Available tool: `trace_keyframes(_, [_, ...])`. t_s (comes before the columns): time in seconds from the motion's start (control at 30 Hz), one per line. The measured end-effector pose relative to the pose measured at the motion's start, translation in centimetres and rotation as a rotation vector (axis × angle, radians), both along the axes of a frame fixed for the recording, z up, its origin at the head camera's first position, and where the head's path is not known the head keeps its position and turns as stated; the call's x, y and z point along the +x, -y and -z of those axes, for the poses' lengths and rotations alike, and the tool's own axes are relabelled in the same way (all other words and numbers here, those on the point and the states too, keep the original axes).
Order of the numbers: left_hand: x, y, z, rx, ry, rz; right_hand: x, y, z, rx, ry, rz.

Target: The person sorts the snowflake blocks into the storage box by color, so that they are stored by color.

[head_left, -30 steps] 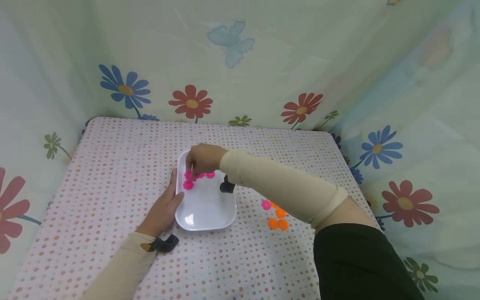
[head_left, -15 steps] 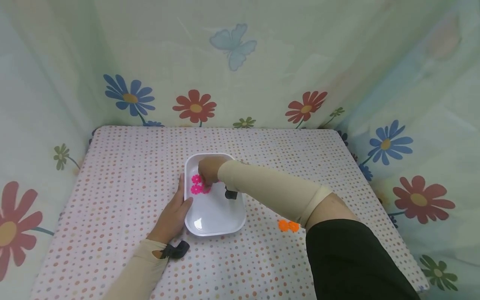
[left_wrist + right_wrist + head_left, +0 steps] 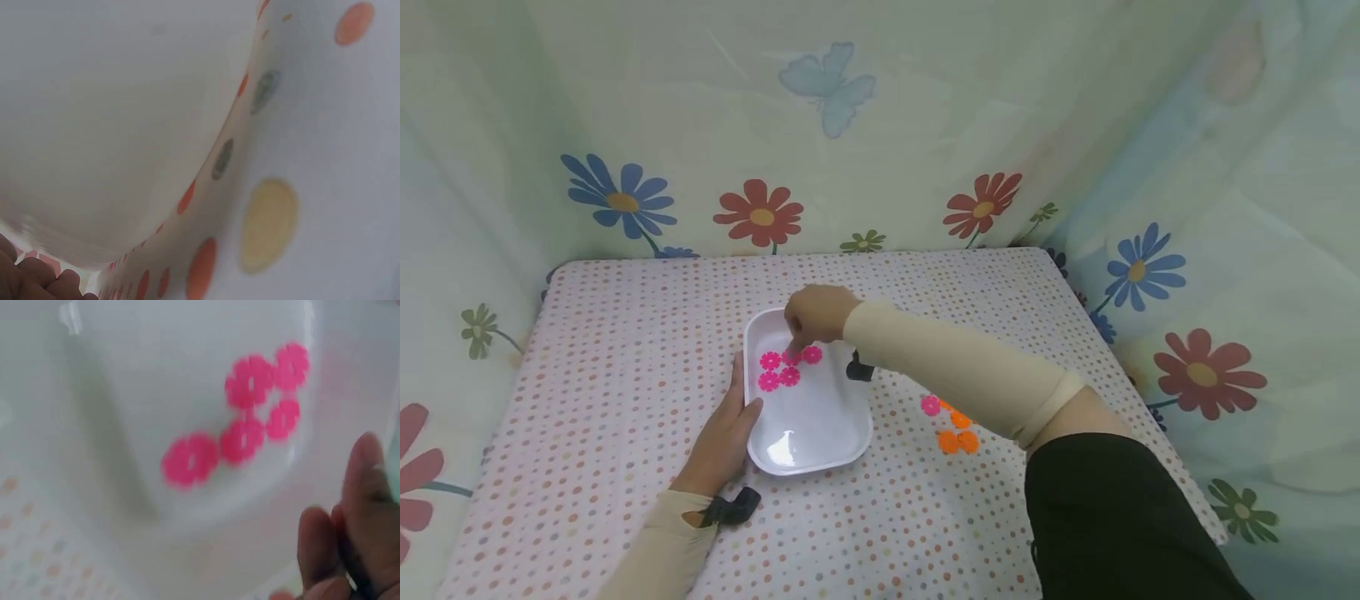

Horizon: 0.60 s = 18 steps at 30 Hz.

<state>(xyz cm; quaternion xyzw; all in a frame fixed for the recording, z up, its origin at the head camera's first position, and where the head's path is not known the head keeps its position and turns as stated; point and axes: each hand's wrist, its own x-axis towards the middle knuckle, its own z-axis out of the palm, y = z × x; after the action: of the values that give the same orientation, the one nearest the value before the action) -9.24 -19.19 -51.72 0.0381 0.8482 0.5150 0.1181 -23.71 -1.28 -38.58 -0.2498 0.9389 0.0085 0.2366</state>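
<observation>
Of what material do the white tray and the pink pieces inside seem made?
White tray: probably hard plastic, perhaps melamine, with a glossy finish; a bright highlight shines on its smooth floor.
Pink pieces: likely thin plastic, opaque and evenly coloured, with scalloped edges. Their finish looks matt from above, but the wrist view is blurred, so foam is possible.

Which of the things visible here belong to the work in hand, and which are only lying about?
Work in hand, as it seems:
tray
five pink pieces in it
left hand at its edge
right hand over it

Lying about, though possibly wanted too:
loose pink piece on the cloth
orange pieces near it
</observation>
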Motion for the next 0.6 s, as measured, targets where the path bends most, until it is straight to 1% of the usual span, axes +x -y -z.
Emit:
trace_keyframes(0.07, [0.0, -0.2, -0.2, -0.020, 0.002, 0.002, -0.1, -2.6, -1.8, -0.023, 0.012, 0.018])
trace_keyframes(0.1, [0.0, -0.3, -0.3, -0.032, 0.004, 0.002, -0.1, -4.0, -2.3, -0.017, 0.016, 0.022])
trace_keyframes(0.17, [0.1, -0.2, -0.5, -0.044, 0.012, 0.004, 0.0, -7.3, -2.6, 0.021, 0.030, 0.026])
trace_keyframes(0.27, [0.2, -0.1, -0.8, -0.052, 0.019, 0.021, 0.4, -12.9, -1.4, 0.105, 0.033, 0.041])
trace_keyframes(0.33, [0.3, 0.1, -1.0, -0.052, 0.022, 0.029, 0.6, -16.4, -0.1, 0.156, 0.043, 0.056])
trace_keyframes(0.4, [0.3, 0.3, -1.1, -0.060, 0.024, 0.031, 0.8, -19.6, 1.3, 0.177, 0.062, 0.091])
trace_keyframes(0.5, [0.4, 0.4, -1.1, -0.060, 0.029, 0.035, 1.3, -23.1, 2.8, 0.160, 0.094, 0.163])
trace_keyframes(0.6, [0.4, 0.1, -1.0, -0.055, 0.043, 0.039, 1.7, -25.3, 3.7, 0.112, 0.104, 0.219])
